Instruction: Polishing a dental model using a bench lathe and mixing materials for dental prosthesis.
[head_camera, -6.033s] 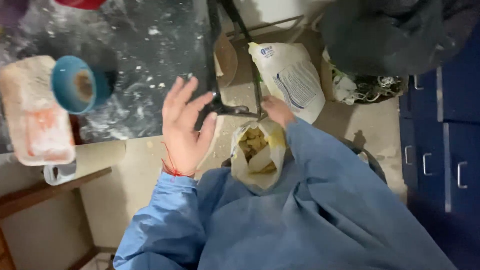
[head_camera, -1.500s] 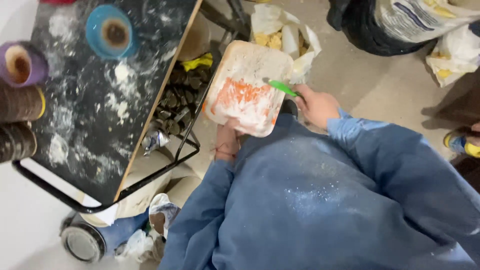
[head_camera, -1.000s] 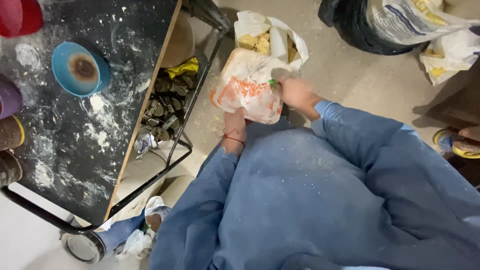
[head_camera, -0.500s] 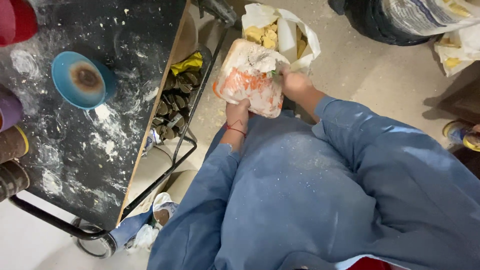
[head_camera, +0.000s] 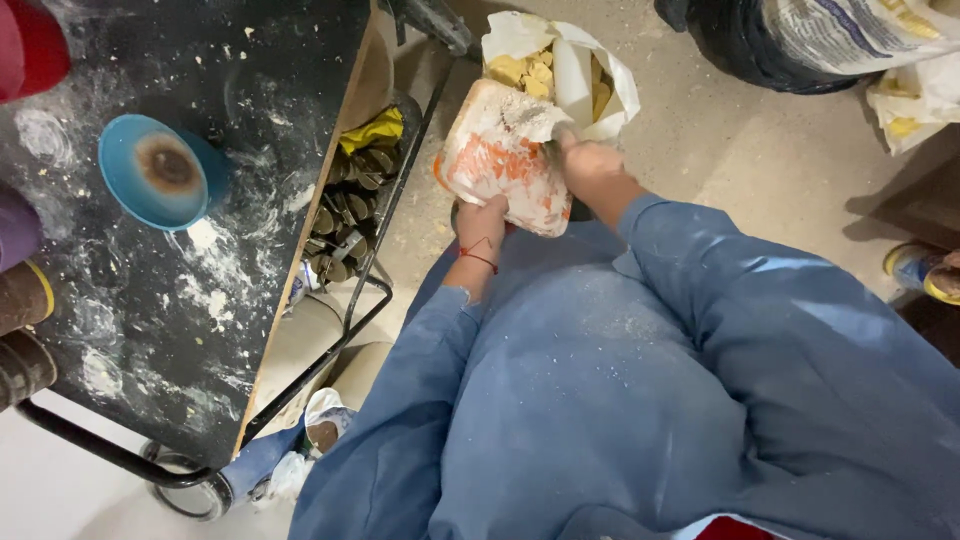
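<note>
Dusty concrete floor (head_camera: 760, 170) filled the upper right of the head view, and a black desk (head_camera: 200, 330) streaked with white powder ran down the left side.

I held a flat, orange-stained white board (head_camera: 500, 160) tilted over an open white sack (head_camera: 570, 65) that stood on the floor just beyond the desk's far right corner. My left hand (head_camera: 482, 222) gripped the board's near edge, fingers curled under it. My right hand (head_camera: 590, 165) pressed against the board's right edge, fingers closed; whether they held a tool I could not tell, since the board and the sack hid them.

Yellowish lumps already lay in the sack. The board's face looked mostly bare apart from powder and orange smears, so I judged the emptying nearly done, with only residue left to clear.

On the desk a blue bowl (head_camera: 160, 185) with a brown stain inside sat near the left edge, well apart from my hands. Under the desk's right edge, a wire shelf (head_camera: 345, 225) carried dark round pieces and a yellow rag. A black bag (head_camera: 740, 40) and more sacks stood on the floor at the upper right. Nothing lay between the board and the sack; only the desk's metal frame stood close on the left.
</note>
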